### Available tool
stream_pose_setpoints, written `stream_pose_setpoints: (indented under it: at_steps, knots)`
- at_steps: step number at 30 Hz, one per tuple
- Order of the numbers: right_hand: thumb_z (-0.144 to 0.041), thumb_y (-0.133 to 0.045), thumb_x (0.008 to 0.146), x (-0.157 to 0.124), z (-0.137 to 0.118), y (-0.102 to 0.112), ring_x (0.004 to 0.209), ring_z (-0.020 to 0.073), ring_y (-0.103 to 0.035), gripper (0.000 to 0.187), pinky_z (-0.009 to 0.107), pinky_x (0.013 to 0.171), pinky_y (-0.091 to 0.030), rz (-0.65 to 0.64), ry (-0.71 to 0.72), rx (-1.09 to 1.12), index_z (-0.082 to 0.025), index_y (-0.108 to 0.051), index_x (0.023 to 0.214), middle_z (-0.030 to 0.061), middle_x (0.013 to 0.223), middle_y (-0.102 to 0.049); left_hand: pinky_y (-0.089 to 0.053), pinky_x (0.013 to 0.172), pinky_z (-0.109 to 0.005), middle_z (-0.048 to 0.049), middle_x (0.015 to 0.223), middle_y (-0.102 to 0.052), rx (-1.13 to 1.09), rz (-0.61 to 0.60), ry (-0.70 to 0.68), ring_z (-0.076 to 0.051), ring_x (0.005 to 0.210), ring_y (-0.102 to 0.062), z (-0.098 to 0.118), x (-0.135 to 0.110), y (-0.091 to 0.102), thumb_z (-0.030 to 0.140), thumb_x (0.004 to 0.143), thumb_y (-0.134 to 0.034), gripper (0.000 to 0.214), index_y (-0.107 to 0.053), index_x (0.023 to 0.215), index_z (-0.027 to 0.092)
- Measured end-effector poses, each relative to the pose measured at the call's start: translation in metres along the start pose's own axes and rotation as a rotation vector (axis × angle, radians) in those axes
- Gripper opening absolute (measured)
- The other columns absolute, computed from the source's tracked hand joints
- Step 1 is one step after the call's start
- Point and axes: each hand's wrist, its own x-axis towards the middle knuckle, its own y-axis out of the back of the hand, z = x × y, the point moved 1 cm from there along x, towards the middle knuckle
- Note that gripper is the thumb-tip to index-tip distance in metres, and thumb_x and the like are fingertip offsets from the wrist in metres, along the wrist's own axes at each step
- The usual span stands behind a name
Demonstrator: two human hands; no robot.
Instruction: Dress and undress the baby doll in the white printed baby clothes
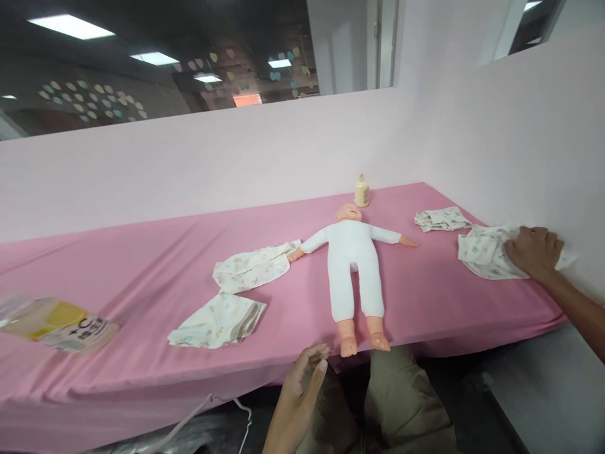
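Observation:
A baby doll (353, 265) with a white cloth body lies on its back on the pink sheet, arms spread and feet at the front edge. Just left of its feet, at the sheet's edge, is my left hand (301, 394), fingers loosely curved, thumb apart, holding nothing. My right hand (534, 251) reaches far right and grips a white printed baby garment (486, 252), its fingers bent over the cloth. Behind that garment lies a folded printed cloth (442, 219). A printed garment (255, 266) touches the doll's hand on the left, and another folded one (217, 321) lies nearer me.
A cream pump bottle (362, 192) stands by the wall behind the doll's head. On the left a clear bottle with a yellow label (70, 325) lies on its side. A white cord (246, 416) hangs below the sheet's front edge. Pale walls (198, 164) border the back and right.

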Motion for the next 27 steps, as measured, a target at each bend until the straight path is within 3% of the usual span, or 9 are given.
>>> stream_pose_setpoints:
  at_steps: [3,7,12,15,19,23,27]
  knots:
    - [-0.028,-0.044,0.087,-0.020,-0.020,-0.011,0.118,0.0361,-0.045,0.034,0.047,0.092,-0.033,-0.049,0.151,0.019,-0.011,-0.063,0.109,0.0247,0.126,-0.054,-0.045,0.100,-0.039,-0.0104,0.122,-0.064,0.124,0.146,-0.072,-0.026,0.114,-0.059,0.015,0.016,0.018,0.056,0.083,-0.052,0.047,-0.063,0.113,0.021]
    - [-0.033,-0.040,0.088,-0.043,-0.047,-0.023,0.117,0.0340,-0.048,0.033,0.047,0.093,-0.035,-0.145,0.229,0.130,-0.016,-0.062,0.106,0.0220,0.122,-0.057,-0.048,0.092,-0.039,-0.0117,0.121,-0.062,0.408,0.419,-0.164,-0.026,0.106,-0.061,0.034,0.054,0.066,0.055,0.087,-0.043,0.051,-0.058,0.119,0.019]
    - [-0.030,-0.041,0.085,-0.059,-0.059,-0.034,0.124,0.0353,-0.043,0.036,0.049,0.101,-0.031,-0.152,0.239,0.224,-0.017,-0.059,0.113,0.0201,0.131,-0.052,-0.042,0.096,-0.042,-0.0145,0.126,-0.057,0.819,0.568,-0.076,-0.029,0.116,-0.053,0.053,0.120,0.122,0.040,0.089,-0.036,0.046,-0.050,0.126,0.016]
    - [-0.031,-0.041,0.084,-0.059,-0.057,-0.037,0.125,0.0356,-0.043,0.034,0.050,0.101,-0.031,-0.135,0.226,0.247,-0.019,-0.059,0.111,0.0203,0.131,-0.052,-0.039,0.096,-0.045,-0.0200,0.138,-0.045,1.031,0.458,0.054,-0.034,0.126,-0.043,0.058,0.166,0.131,0.031,0.085,-0.040,0.049,-0.044,0.131,0.014]
    - [-0.032,-0.041,0.085,-0.057,-0.055,-0.038,0.125,0.0354,-0.043,0.036,0.049,0.102,-0.031,-0.149,0.213,0.258,-0.017,-0.058,0.113,0.0216,0.132,-0.052,-0.035,0.097,-0.048,-0.0265,0.128,-0.051,1.090,0.339,0.137,-0.039,0.121,-0.045,0.054,0.216,0.126,0.020,0.073,-0.048,0.056,-0.046,0.126,0.004]
    - [-0.032,-0.042,0.085,-0.060,-0.055,-0.037,0.124,0.0338,-0.043,0.033,0.047,0.102,-0.030,-0.145,0.210,0.291,-0.019,-0.058,0.111,0.0198,0.131,-0.052,-0.031,0.100,-0.051,-0.0307,0.122,-0.052,1.073,0.412,0.083,-0.041,0.121,-0.045,0.045,0.235,0.125,0.016,0.071,-0.048,0.050,-0.050,0.119,0.001]
    - [-0.032,-0.042,0.086,-0.062,-0.055,-0.032,0.122,0.0332,-0.045,0.031,0.047,0.101,-0.031,-0.128,0.212,0.314,-0.019,-0.058,0.110,0.0192,0.128,-0.054,-0.040,0.091,-0.048,-0.0254,0.103,-0.061,0.941,0.560,0.062,-0.038,0.108,-0.055,0.050,0.233,0.139,0.019,0.076,-0.046,0.029,-0.059,0.099,0.007]
